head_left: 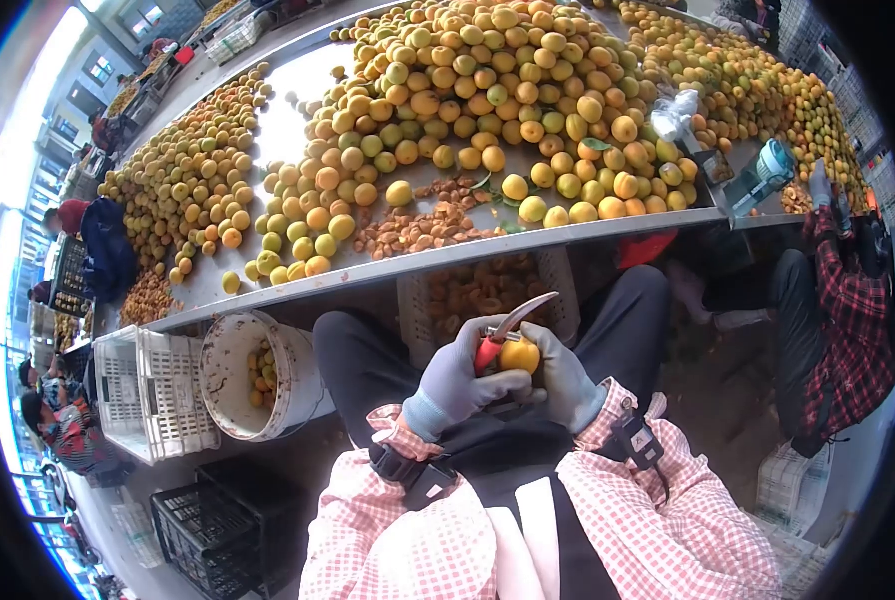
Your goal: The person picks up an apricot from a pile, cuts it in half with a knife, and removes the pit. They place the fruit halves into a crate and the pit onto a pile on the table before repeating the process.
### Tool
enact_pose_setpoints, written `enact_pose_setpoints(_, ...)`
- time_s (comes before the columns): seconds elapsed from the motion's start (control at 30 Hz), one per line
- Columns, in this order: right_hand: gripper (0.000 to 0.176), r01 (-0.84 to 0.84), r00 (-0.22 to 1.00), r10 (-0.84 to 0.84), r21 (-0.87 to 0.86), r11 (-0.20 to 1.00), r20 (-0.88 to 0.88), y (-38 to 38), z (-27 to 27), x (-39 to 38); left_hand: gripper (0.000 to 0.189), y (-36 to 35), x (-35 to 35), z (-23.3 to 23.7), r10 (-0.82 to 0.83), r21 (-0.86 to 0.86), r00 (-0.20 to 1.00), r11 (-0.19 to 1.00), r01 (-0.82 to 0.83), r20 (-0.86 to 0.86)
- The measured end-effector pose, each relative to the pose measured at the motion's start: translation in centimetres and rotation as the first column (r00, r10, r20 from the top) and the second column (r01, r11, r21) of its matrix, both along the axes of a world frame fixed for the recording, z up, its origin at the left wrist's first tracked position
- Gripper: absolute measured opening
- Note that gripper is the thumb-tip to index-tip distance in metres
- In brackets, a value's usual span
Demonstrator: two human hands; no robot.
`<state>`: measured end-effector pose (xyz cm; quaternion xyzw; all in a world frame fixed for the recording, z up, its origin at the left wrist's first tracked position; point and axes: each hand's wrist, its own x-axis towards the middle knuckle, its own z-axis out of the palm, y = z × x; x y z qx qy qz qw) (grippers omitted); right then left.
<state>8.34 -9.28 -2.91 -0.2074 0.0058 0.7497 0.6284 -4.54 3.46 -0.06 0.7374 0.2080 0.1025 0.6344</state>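
The grey-gloved left hand (460, 384) grips a red-handled curved knife (489, 352); the grey-gloved right hand (566, 380) closes around a yellow-orange round fruit (520, 355) against it, above the lap. Good work here calls for short, shallow strokes, supporting fingertips clear of the blade.

Bright light from the left, glare overhead, edges bent by fisheye
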Motion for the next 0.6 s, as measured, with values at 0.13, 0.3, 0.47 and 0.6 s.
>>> enact_pose_setpoints(0.13,0.029,0.223,0.884,-0.114,-0.195,0.955,0.453,0.6,-0.1,-1.4,0.076,0.5,0.2,0.9,-0.127,0.295,0.992,0.948,0.122,-0.002)
enact_pose_setpoints(0.3,0.019,0.272,0.784,-0.172,-0.081,0.959,0.597,1.0,-0.2,-0.7,0.083,0.9,0.5,0.9,-0.14,0.462,0.99,0.877,0.129,-0.01)
enact_pose_setpoints(0.47,0.02,0.286,0.9,-0.184,-0.217,0.933,0.394,1.2,1.1,-0.9,0.077,0.7,1.5,1.9,-0.13,0.653,0.991,0.753,0.082,0.026)
enact_pose_setpoints(0.6,0.026,0.342,0.06,-0.289,0.252,0.905,0.955,1.5,0.0,-1.8,0.071,0.2,2.0,1.7,-0.13,0.645,0.99,0.761,0.067,0.05)
